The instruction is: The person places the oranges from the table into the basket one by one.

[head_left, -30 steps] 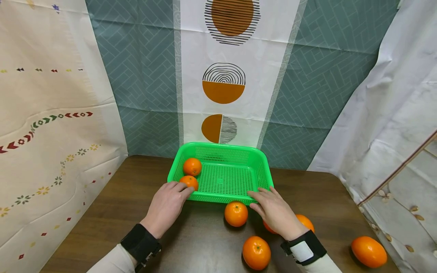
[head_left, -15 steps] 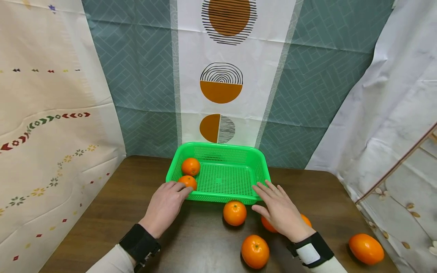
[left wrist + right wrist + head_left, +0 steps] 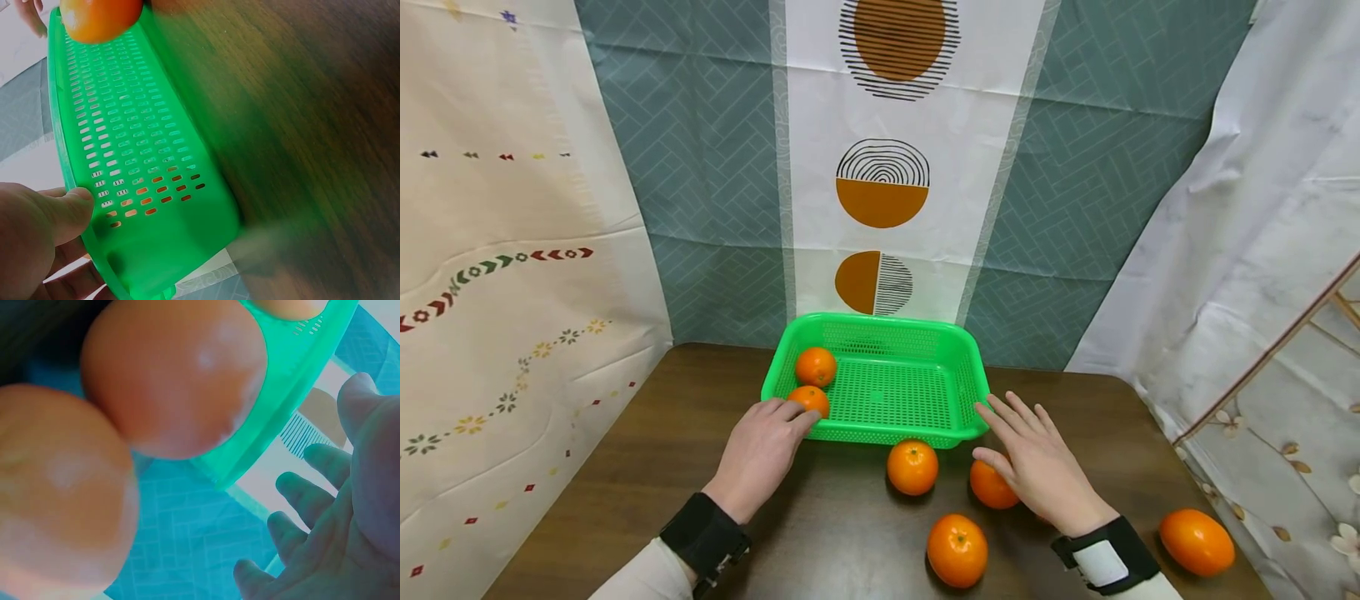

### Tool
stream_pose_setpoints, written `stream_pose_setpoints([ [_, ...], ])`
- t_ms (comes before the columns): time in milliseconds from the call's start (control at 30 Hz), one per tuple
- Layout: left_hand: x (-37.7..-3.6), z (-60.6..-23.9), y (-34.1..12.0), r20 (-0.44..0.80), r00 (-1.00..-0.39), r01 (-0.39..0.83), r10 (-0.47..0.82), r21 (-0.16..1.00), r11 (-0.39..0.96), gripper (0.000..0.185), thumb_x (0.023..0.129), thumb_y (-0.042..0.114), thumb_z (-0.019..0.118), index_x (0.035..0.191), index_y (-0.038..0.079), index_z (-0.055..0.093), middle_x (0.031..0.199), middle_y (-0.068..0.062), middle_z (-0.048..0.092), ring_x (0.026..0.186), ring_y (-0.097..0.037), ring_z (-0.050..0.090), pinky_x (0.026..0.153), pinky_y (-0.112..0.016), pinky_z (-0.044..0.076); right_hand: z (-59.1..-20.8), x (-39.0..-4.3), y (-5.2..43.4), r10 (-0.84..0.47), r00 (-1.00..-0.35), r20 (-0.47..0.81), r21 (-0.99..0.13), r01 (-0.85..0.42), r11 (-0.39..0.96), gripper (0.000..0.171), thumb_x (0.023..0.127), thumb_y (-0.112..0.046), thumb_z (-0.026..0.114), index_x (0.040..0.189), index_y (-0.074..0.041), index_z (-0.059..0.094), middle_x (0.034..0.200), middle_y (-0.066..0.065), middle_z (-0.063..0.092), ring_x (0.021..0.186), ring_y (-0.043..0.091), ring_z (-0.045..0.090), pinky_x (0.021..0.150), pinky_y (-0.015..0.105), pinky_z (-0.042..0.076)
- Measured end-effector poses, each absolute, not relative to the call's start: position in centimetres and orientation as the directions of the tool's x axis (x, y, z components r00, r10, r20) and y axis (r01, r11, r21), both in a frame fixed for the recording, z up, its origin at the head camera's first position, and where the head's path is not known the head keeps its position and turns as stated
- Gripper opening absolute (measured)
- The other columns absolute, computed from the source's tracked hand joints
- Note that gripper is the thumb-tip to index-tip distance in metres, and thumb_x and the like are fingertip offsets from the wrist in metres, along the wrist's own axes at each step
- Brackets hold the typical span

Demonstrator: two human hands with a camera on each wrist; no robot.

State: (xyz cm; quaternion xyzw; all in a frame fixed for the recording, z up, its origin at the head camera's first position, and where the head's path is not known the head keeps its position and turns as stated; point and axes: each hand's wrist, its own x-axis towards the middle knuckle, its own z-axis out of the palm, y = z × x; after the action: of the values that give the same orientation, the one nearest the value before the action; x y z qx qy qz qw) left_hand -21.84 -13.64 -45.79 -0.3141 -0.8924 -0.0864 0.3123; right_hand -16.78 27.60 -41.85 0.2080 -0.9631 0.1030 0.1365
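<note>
Well, left hand (image 3: 763,454): near-left rim of green basket (image 3: 887,432) was gripped.
Right hand (image 3: 1041,467): fingers were spread, nothing held.
Basket: set on table (image 3: 850,542); was judged light, slightly flexible, best held by both ends.
Inside oranges (image 3: 816,367): two were contained.
Loose oranges (image 3: 913,467): scattered; were judged firm, slick, best cupped.

Table (image 3: 625,483): dk. brown, wood-grain, lower half of head view; far right corner rounded, sheen at btm. ctr. Directly on it: 1x green basket (image 3: 865,432), rect., perforated, upright, mid-frame nr. far edge. Also loose orange fruit: fruit A (image 3: 913,467), just below basket; fruit B (image 3: 992,488), to its right, partly hidden; fruit C (image 3: 957,551), btm. ctr.-right, stem end up; fruit D (image 3: 1197,542), lower right, elongated, nr. table's right edge. 5th orange item (image 3: 1042,519), right of B, mostly hidden; type n/c.
</note>
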Motion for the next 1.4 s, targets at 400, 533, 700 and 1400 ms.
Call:
stream_pose_setpoints([
  [400, -21.8, -45.8, -13.6, 0.613, -0.612, 0.611, 0.499, -0.034, 0.791, 0.034, 0.083, 0.007, 0.097, 0.113, 0.013, 0.081, 0.107, -0.004, 0.076, 0.099, -0.031, 0.070, 0.092, -0.046, 0.061, -41.6, -15.8, 30.5, -0.310, -0.905, 0.290, -0.151, -0.363, 0.919, 0.069, 0.108, -0.044, 0.072, 0.165, -0.011, 0.051, 0.170, 0.019, 0.046, 0.162, 0.045, 0.031, 0.126, 0.074, 0.020],
  [533, -21.8, -45.8, -13.6, 0.611, -0.615, 0.610, 0.499, -0.032, 0.792, 0.035, 0.084, 0.007, 0.097, 0.114, 0.013, 0.081, 0.107, -0.004, 0.076, 0.099, -0.031, 0.070, 0.092, -0.046, 0.061, -41.6, -15.5, 31.8, -0.292, -0.908, 0.301, -0.157, -0.350, 0.924, 0.070, 0.109, -0.045, 0.070, 0.166, -0.012, 0.049, 0.170, 0.020, 0.045, 0.161, 0.047, 0.031, 0.126, 0.075, 0.019],
  [700, -21.7, -45.8, -13.6, 0.611, -0.615, 0.610, 0.499, -0.031, 0.791, 0.035, 0.083, 0.007, 0.097, 0.114, 0.013, 0.081, 0.106, -0.005, 0.076, 0.099, -0.031, 0.070, 0.092, -0.046, 0.061, -41.8, -15.1, 33.6, -0.263, -0.912, 0.315, -0.160, -0.324, 0.932, 0.070, 0.109, -0.044, 0.069, 0.168, -0.013, 0.047, 0.170, 0.021, 0.045, 0.160, 0.048, 0.031, 0.129, 0.072, 0.013],
  [1400, -21.6, -45.6, -13.5, 0.600, -0.630, 0.604, 0.493, -0.021, 0.797, 0.036, 0.084, 0.008, 0.097, 0.115, 0.013, 0.081, 0.108, -0.005, 0.076, 0.100, -0.031, 0.070, 0.093, -0.047, 0.061, -44.6, -13.4, 40.1, -0.093, -0.941, 0.326, -0.173, -0.156, 0.972, 0.071, 0.113, -0.048, 0.062, 0.169, -0.009, 0.041, 0.165, 0.032, 0.044, 0.157, 0.055, 0.028, 0.126, 0.078, 0.001],
])
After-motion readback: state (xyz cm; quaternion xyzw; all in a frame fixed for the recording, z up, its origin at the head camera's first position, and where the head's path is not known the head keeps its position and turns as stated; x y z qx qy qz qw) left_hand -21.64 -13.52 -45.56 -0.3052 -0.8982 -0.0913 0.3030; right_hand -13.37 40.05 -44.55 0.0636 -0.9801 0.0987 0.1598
